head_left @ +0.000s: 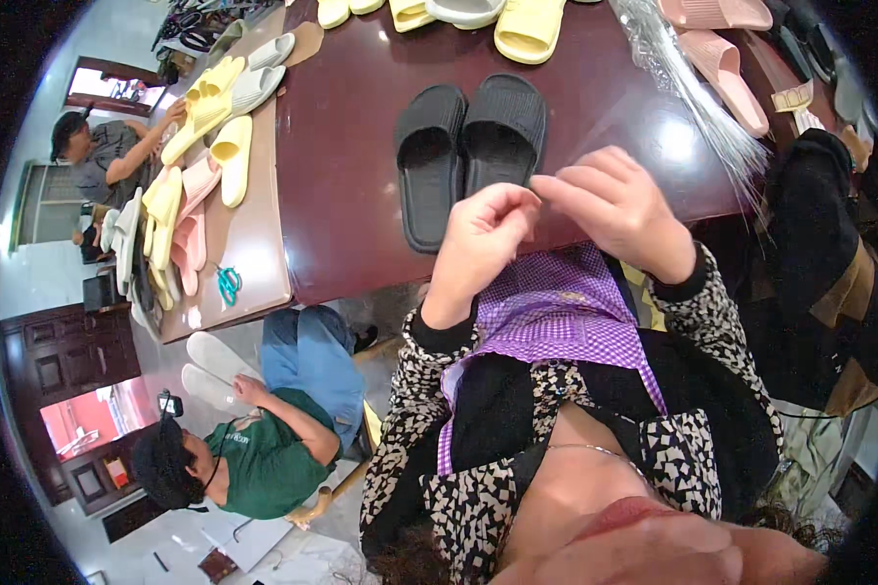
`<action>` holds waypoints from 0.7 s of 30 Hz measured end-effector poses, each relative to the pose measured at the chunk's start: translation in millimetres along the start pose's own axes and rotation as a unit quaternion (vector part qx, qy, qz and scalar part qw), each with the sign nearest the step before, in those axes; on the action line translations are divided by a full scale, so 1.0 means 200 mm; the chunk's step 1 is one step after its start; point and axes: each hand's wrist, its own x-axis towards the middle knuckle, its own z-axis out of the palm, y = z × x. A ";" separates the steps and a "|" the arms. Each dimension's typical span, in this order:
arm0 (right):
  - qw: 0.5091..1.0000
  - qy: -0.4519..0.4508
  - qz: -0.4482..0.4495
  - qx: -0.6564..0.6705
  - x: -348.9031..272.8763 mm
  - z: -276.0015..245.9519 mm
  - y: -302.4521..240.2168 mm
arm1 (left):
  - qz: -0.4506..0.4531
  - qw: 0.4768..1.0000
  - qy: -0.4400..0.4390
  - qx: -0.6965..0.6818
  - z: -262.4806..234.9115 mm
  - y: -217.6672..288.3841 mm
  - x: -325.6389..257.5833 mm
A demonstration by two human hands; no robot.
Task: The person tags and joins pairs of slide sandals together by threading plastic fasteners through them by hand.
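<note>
A pair of black slide sandals [468,151] lies side by side on the dark red table [351,195] in front of me. My left hand [483,239] and my right hand [619,210] are raised close together just in front of the sandals, fingertips nearly touching. They seem to pinch something very small or thin between them, too fine to make out. A bundle of clear thin plastic strips [698,93] fans out on the table to the right of my right hand.
Yellow sandals [527,27] and pink sandals [722,58] lie at the table's far side. A second table [254,244] at left holds yellow, pink and white sandals and teal scissors [228,283]. Two other people sit at left, one in green [263,439].
</note>
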 end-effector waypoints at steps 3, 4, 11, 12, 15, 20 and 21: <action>1.000 -0.023 -0.001 0.019 -0.04 0.08 -0.01 | -0.017 0.999 -0.010 0.026 0.01 0.00 -0.05; 0.999 -0.025 0.005 0.032 -0.05 0.09 -0.01 | -0.017 0.999 -0.007 0.027 0.00 0.00 -0.07; 0.992 -0.031 0.028 0.118 -0.09 0.08 -0.04 | 0.319 0.833 0.051 0.449 -0.11 0.06 -0.24; 0.990 -0.040 0.036 0.129 -0.10 0.07 -0.05 | 0.318 0.833 0.050 0.450 -0.11 0.08 -0.27; 0.987 -0.051 0.050 0.145 -0.13 0.04 -0.08 | 0.351 0.787 0.026 0.506 -0.09 0.15 -0.35; 0.983 -0.068 0.063 0.161 -0.18 0.08 -0.09 | 0.339 0.797 -0.003 0.500 -0.11 0.10 -0.36; 0.981 -0.076 0.067 0.164 -0.20 0.10 -0.08 | 0.328 0.806 0.001 0.492 -0.13 0.06 -0.34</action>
